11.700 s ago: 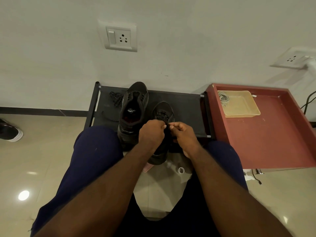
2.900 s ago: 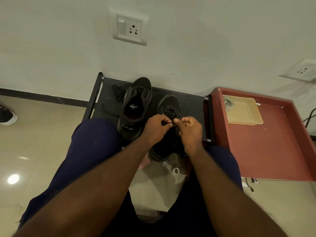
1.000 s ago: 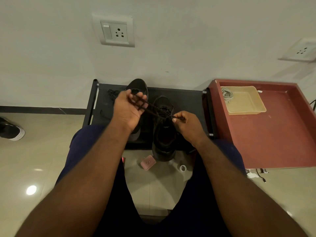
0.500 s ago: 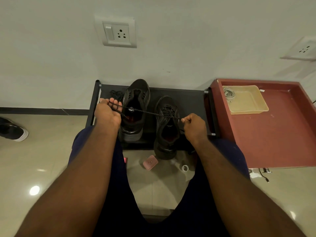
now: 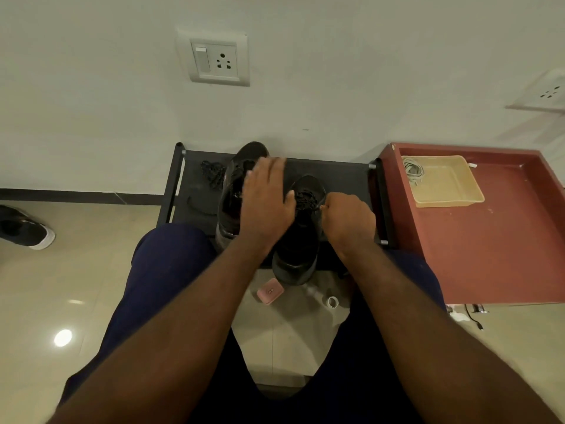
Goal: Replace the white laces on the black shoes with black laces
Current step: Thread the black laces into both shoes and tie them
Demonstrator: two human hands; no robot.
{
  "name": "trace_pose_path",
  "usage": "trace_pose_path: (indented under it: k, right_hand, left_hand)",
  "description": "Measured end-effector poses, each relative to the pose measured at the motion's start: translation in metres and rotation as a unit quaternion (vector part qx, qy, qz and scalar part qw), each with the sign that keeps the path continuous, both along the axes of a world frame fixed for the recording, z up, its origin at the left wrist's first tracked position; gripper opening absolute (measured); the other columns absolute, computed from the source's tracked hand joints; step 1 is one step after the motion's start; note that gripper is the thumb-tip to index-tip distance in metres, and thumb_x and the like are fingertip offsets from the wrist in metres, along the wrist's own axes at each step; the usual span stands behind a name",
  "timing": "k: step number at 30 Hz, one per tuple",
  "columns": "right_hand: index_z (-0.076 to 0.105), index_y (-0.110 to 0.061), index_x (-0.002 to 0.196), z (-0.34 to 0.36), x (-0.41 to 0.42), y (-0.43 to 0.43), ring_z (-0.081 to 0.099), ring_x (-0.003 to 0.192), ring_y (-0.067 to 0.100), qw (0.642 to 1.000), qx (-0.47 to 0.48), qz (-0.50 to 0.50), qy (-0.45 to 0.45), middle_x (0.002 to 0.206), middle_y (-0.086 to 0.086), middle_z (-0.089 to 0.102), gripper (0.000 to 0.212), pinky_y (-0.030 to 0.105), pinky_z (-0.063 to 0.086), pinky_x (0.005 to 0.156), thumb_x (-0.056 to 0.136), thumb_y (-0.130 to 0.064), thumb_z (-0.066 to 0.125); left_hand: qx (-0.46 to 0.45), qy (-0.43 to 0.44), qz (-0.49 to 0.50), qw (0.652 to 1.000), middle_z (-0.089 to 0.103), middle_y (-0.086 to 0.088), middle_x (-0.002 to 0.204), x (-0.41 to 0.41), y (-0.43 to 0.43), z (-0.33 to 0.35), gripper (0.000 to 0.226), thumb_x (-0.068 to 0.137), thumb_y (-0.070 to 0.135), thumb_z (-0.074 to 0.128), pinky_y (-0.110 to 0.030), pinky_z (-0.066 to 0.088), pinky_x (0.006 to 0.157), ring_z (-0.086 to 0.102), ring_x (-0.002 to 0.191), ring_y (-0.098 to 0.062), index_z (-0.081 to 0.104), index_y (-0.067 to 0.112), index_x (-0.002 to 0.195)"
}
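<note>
**One shoe nearly laced**

At centre frame the right hand (image 5: 348,221) pinches the black lace (image 5: 305,198) on the nearer shoe (image 5: 296,258); the left hand (image 5: 266,203) hovers, fingers spread. The other shoe (image 5: 232,191) looks unlaced, a spare black lace (image 5: 212,174) beside it.

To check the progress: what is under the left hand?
The left hand is over the left black shoe: its toe and left side show. The hand covers most eyelets, so its lacing cannot be seen.
</note>
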State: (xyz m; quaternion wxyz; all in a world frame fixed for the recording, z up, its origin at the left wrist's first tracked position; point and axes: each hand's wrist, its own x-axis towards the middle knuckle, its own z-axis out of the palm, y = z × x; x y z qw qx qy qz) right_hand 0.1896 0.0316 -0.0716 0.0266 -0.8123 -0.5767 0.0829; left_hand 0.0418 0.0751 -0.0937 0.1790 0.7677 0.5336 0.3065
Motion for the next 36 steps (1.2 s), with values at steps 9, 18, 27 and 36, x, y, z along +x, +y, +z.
trace_pose_path:
  k: [9, 18, 27, 36]
  right_hand:
    - [0.064, -0.010, 0.102, 0.041, -0.002, 0.016, 0.065, 0.097, 0.034, 0.984, -0.124, 0.078, -0.099, 0.104, 0.011, 0.067, 0.009, 0.037, 0.042, 0.070, 0.094, -0.015, 0.061]
    - [0.066, -0.011, 0.101, 0.024, 0.024, -0.003, 0.066, 0.092, 0.032, 0.991, -0.120, 0.028, -0.047, 0.099, 0.009, 0.068, 0.018, 0.038, 0.049, 0.072, 0.099, -0.024, 0.055]
    - [0.060, -0.011, 0.133, 0.016, 0.040, -0.012, 0.061, 0.084, -0.002, 0.933, -0.040, 0.062, 0.352, 0.114, 0.003, 0.069, 0.036, 0.009, 0.043, 0.071, 0.099, -0.002, 0.052]
    - [0.065, -0.011, 0.115, 0.063, 0.042, -0.004, 0.046, 0.051, 0.005, 0.850, -0.027, -0.054, 0.524, 0.085, 0.003, 0.072, 0.019, 0.018, 0.035, 0.043, 0.096, -0.011, 0.063]
  left_hand:
    - [-0.153, 0.090, -0.072, 0.981, 0.070, -0.010, 0.101, 0.012, -0.003, -0.020, 0.023, 0.097, 0.026, 0.057, -0.038, 0.051, 0.083, 0.064, 0.096, -0.029, 0.073, 0.013, 0.106]
    - [-0.173, 0.060, 0.015, 0.983, 0.069, -0.009, 0.091, 0.011, -0.002, -0.016, 0.018, 0.097, 0.019, 0.055, -0.043, 0.055, 0.079, 0.064, 0.085, -0.026, 0.070, 0.011, 0.098]
    - [-0.159, -0.067, -0.110, 0.979, 0.058, -0.004, 0.130, 0.022, -0.013, -0.010, 0.066, 0.090, 0.020, 0.067, -0.025, 0.043, 0.100, 0.056, 0.109, -0.015, 0.038, 0.014, 0.148]
    - [-0.186, -0.258, -0.001, 0.948, 0.069, 0.007, 0.083, 0.021, -0.010, 0.010, 0.022, 0.086, 0.009, 0.071, -0.015, 0.051, 0.074, 0.066, 0.078, 0.000, 0.066, 0.018, 0.106]
